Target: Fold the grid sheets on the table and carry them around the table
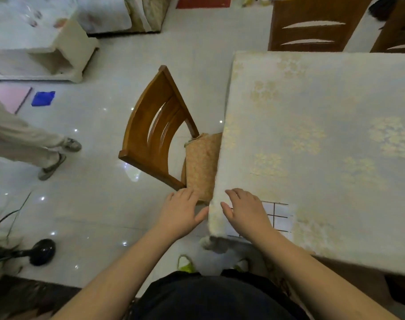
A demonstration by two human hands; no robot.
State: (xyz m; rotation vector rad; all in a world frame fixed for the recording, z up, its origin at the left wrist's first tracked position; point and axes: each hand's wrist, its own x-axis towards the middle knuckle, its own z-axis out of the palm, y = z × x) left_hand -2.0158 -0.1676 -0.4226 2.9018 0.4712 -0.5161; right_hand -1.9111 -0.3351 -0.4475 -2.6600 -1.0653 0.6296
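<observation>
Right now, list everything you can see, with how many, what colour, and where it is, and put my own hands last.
grid sheet: one, white with dark lines, at the table's near left corner, partly under the right hand
table: one, pale floral cloth, right half of view
wooden chairs: three, brown; one at the table's left side, two at the far end
seat cushion: one, orange patterned, on the nearest chair
blue cloth: one, on the floor, far left
black rounded object: one, on the floor, lower left
another person's legs: pale trousers, left edge
left hand: open, off the table's corner, over the floor
right hand: fingers flat on the grid sheet
</observation>
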